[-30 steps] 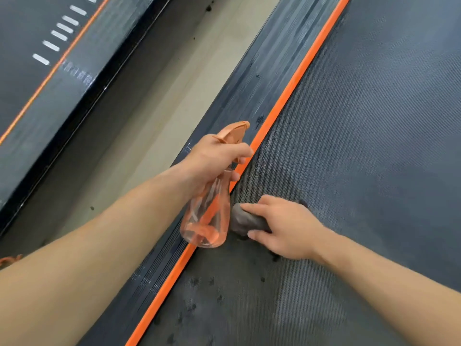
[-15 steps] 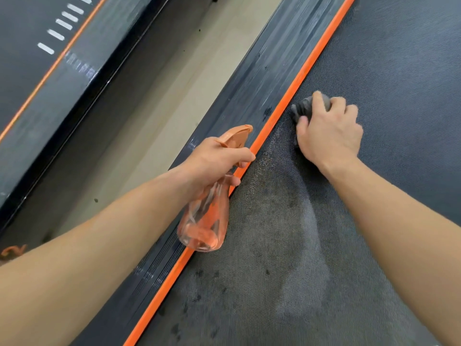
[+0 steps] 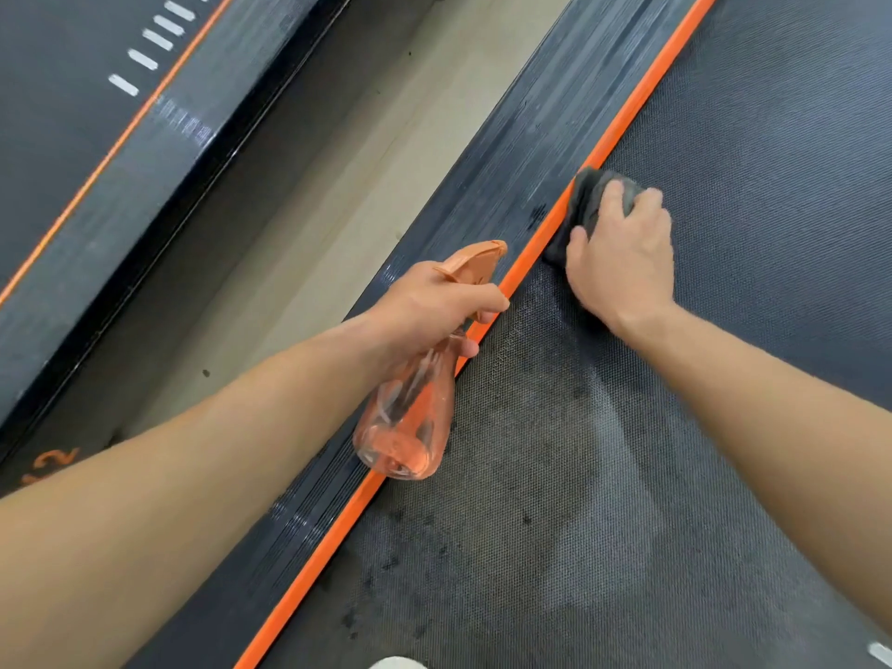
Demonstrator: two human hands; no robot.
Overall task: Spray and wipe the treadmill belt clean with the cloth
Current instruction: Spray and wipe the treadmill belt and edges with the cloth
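Note:
The dark textured treadmill belt [image 3: 724,137] fills the right side, with damp wiped streaks and dark spots in its near part. My right hand [image 3: 620,255] presses a bunched grey cloth [image 3: 586,198] onto the belt, right against the orange edge strip [image 3: 627,113]. My left hand [image 3: 429,306] grips the neck of an orange see-through spray bottle [image 3: 408,422], which hangs tilted above the strip, nozzle pointing up the belt.
A ribbed dark side rail [image 3: 521,137] runs left of the orange strip. Beyond it lies a band of pale floor [image 3: 338,210], then a second treadmill [image 3: 96,137] with white marks at the upper left.
My right hand swept the cloth from near the bottle up the belt, then slid left to the orange strip. A damp streak trails behind. The left hand with the bottle barely moved.

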